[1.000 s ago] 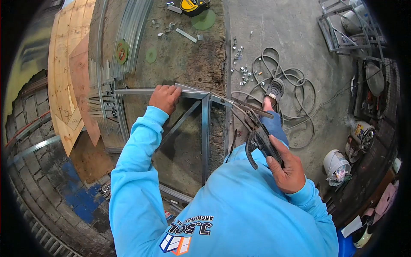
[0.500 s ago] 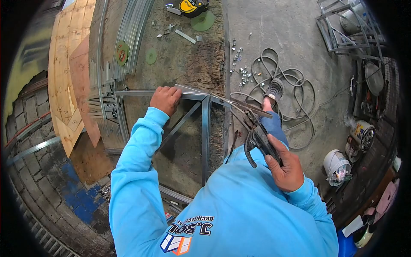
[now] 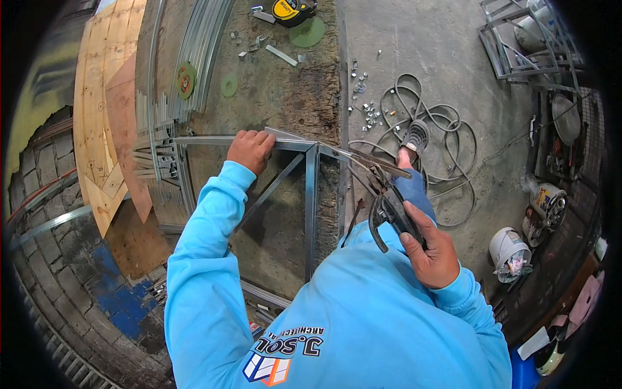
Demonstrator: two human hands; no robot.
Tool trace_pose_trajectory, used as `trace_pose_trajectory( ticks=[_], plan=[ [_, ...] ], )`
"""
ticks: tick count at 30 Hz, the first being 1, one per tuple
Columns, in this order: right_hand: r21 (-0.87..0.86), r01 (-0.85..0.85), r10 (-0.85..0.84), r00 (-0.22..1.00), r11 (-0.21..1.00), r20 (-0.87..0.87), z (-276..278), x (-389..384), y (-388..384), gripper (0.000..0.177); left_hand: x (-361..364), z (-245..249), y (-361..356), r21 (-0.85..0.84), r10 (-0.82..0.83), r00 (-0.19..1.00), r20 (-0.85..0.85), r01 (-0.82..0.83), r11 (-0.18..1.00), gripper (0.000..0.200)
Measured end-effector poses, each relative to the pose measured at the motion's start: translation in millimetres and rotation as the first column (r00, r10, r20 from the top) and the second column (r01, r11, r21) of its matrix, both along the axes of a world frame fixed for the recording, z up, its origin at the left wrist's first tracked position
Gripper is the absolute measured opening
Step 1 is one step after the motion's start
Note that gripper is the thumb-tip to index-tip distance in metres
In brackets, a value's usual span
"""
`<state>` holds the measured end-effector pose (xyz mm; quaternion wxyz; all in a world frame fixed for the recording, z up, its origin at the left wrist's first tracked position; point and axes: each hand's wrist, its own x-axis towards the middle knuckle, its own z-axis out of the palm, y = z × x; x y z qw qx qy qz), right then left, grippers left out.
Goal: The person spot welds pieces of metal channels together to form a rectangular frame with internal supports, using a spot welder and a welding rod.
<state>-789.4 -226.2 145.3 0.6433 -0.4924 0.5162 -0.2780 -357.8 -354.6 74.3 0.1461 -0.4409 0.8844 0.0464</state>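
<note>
My left hand [image 3: 251, 151] is closed over the top bar of a square-tube metal frame [image 3: 311, 214] lying on the worn wooden bench. Beside its fingers, a thin flat strip [image 3: 290, 137] lies along that bar. A black welding electrode holder [image 3: 396, 217] is gripped in my right hand [image 3: 433, 254], the thumb along its handle. From its jaws a thin welding rod [image 3: 353, 157] reaches left toward the frame's upper right corner, its end close to the joint. A diagonal brace [image 3: 272, 188] runs down from near that corner, partly hidden by my left sleeve.
A yellow-black tape measure [image 3: 289, 9], green grinding discs [image 3: 307, 32] and metal offcuts [image 3: 281, 55] lie on the bench [image 3: 259, 91]. Long metal strips [image 3: 202, 39] run along its left. A coiled cable [image 3: 461, 123] surrounds my foot. At right stands a white bucket [image 3: 508, 245].
Almost nothing differs. My right hand and the electrode holder have shifted very slightly left; the left hand stays on the bar.
</note>
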Motion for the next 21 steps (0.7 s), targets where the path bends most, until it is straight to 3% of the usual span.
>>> trace_pose_trajectory(
  ticks=[13,15,16,19,21],
  plan=[
    [0.057,0.002,-0.003,1.000,0.998,0.018,-1,-1,2,0.048,1,-1,1,0.007,-0.001,1.000,0.021,0.001,1.000,0.033],
    [0.103,-0.017,0.016,1.000,0.995,0.004,3,-2,-1,0.048,0,-2,0,-0.078,-0.048,0.997,-0.056,0.044,0.996,0.017],
    [-0.013,-0.059,0.058,0.997,0.998,-0.053,-6,-7,0,0.047,2,-7,-1,-0.036,0.017,1.000,0.003,-0.017,0.999,0.015],
    [-0.088,-0.087,0.081,0.994,0.992,-0.069,-9,-9,3,0.047,5,-13,2,-0.070,0.007,1.000,0.016,-0.006,0.998,0.010],
    [0.144,0.033,-0.039,0.998,0.989,0.042,2,-3,4,0.047,5,-12,0,-0.096,-0.037,0.999,-0.021,0.035,0.995,0.010]
  ],
)
